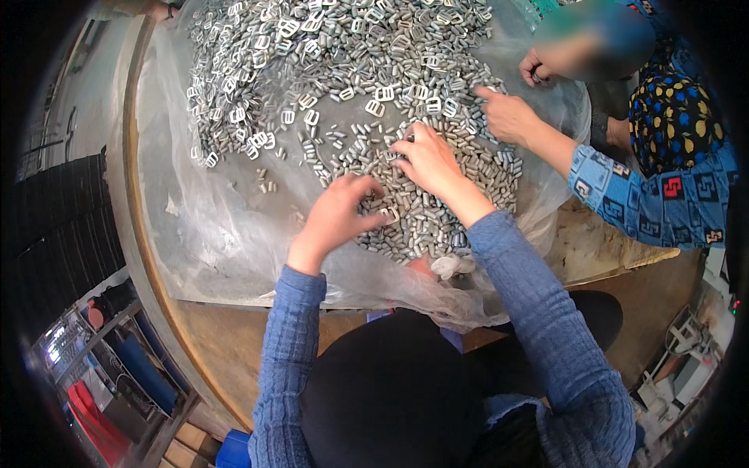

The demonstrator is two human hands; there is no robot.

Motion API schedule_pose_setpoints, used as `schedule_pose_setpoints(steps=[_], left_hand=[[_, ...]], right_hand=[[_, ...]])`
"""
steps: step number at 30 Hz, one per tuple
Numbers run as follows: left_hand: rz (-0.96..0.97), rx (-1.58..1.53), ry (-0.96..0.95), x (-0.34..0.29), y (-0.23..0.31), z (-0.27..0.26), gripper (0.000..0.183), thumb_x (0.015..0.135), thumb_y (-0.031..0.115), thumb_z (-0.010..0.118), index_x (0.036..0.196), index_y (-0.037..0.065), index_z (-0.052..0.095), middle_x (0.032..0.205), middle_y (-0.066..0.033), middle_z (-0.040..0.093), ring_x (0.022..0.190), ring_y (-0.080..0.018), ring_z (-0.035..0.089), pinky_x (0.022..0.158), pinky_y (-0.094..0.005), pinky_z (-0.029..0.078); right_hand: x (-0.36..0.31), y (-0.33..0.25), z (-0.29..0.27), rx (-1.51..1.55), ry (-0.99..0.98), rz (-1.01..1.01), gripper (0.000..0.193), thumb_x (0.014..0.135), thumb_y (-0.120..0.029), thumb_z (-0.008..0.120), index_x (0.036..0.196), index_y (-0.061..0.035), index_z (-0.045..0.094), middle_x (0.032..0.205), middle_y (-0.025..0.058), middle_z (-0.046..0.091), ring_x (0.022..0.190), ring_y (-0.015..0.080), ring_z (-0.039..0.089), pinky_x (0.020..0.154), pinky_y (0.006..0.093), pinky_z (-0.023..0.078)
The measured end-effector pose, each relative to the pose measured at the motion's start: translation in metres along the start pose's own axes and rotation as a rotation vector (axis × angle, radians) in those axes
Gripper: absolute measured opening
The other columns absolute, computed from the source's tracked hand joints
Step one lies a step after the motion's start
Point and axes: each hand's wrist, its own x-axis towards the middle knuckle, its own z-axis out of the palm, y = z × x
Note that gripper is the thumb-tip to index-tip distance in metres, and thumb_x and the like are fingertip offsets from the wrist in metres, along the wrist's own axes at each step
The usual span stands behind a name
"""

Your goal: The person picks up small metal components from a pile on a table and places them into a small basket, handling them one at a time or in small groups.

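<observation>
We have open plastic sheet [199, 242] leftward to the wooden table edge [129, 179]. Uncountable metal cylinders [421, 210] lie around our two hands: left hand [335, 217] spread, one slide buckle [389, 216] at its thumb; right hand's [433, 162] grip, we cannot tell.

Bright centre, black fisheye edges

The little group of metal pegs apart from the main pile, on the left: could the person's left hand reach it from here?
Probably yes: the left hand is close to the little group of pegs, and nothing seems to stand between them.
</observation>
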Motion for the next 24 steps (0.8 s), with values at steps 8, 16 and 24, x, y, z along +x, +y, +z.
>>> schedule_pose_setpoints(steps=[8,16,24], left_hand=[[0.015,-0.140,0.028,-0.003,-0.012,-0.002,0.025,0.084,0.014,0.058,0.107,0.007,0.061,0.094,-0.0080,0.058,0.082,-0.0234,0.056,0.074,-0.0347,0.046],[-0.296,-1.206,0.078,0.037,-0.020,-0.003,0.040,0.091,0.015,0.041,0.130,0.006,0.042,0.090,-0.0090,0.060,0.072,-0.0137,0.054,0.068,-0.0278,0.045],[-0.252,0.293,0.469,0.123,-0.066,0.011,0.040,0.071,0.031,0.073,0.100,0.008,0.058,0.092,-0.0118,0.057,0.080,-0.0276,0.059,0.068,-0.0356,0.049]], right_hand=[[0.003,0.000,-0.011,1.175,0.300,0.464,0.006,0.083,-0.008,0.054,0.086,-0.0031,0.053,0.092,0.0132,0.056,0.084,0.0307,0.058,0.077,0.0401,0.051],[-0.011,0.034,-0.032,1.276,0.125,0.684,0.015,0.080,-0.011,0.060,0.093,-0.0028,0.058,0.099,0.0120,0.058,0.086,0.0236,0.060,0.074,0.0365,0.051],[-0.011,0.032,0.001,0.323,0.188,0.290,0.018,0.076,-0.014,0.066,0.091,-0.0037,0.061,0.086,0.0142,0.057,0.075,0.0294,0.058,0.069,0.0365,0.046]])
